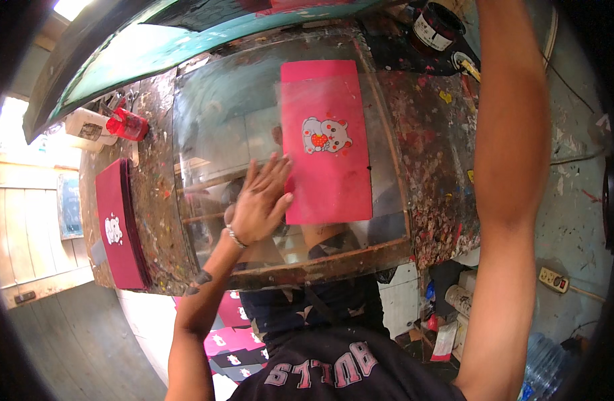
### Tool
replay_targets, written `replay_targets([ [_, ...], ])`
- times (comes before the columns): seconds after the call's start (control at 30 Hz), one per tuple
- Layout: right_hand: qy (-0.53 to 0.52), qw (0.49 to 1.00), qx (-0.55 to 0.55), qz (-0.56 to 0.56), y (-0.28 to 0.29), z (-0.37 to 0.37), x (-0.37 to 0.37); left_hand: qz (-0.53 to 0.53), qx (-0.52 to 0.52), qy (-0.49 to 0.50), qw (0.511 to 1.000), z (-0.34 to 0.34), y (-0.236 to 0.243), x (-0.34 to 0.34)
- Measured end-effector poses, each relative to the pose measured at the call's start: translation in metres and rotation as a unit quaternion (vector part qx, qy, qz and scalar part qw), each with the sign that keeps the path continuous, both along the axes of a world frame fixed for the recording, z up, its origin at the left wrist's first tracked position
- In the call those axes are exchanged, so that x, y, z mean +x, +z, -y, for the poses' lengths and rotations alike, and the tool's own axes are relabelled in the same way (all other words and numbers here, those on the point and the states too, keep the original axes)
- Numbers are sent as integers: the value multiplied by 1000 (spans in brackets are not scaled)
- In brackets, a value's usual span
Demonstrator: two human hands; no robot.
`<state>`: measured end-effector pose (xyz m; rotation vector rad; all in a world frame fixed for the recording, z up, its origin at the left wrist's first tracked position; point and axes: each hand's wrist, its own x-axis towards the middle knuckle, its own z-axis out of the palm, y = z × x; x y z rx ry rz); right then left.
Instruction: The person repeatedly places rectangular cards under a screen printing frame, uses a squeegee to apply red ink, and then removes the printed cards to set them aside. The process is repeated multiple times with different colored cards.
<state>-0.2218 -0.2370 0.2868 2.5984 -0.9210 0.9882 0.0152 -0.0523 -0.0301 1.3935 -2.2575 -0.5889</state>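
My left hand (259, 204) lies open, its fingers stretched out, at the left edge of a bright pink sheet (327, 190). That sheet rests on a clear glass plate (220, 127) set in the worktable. A white bear print (326, 136) with a red strawberry is on it, turned sideways. My right arm (511, 134) reaches up along the right side and out past the top edge, so its hand is hidden from view. Over the far side of the table, a dark-edged frame with pale teal mesh (193, 43) is tilted up.
A stack of dark pink sheets (116, 234) lies at the table's left end. Behind it stand a red jar (128, 125) and a white container (86, 130). A dark ink tub (435, 30) is at the far right. Several printed sheets (230, 341) lie below the table.
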Motion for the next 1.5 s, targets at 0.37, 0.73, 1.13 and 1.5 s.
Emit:
replay_targets([
  [0.37,-117,990,70,36,-25,-41,11,-201,-261,209,921,20,133,-79],
  [0.73,9,996,68,-64,-284,-167,-51,160,-60,130,977,-43,51,1],
  [1.13,-21,931,322,-172,-245,-96,-15,207,-34,116,971,-54,31,-8],
  [1.5,-39,981,154,-110,-274,-2,-7,171,-11,103,980,-50,34,-4],
])
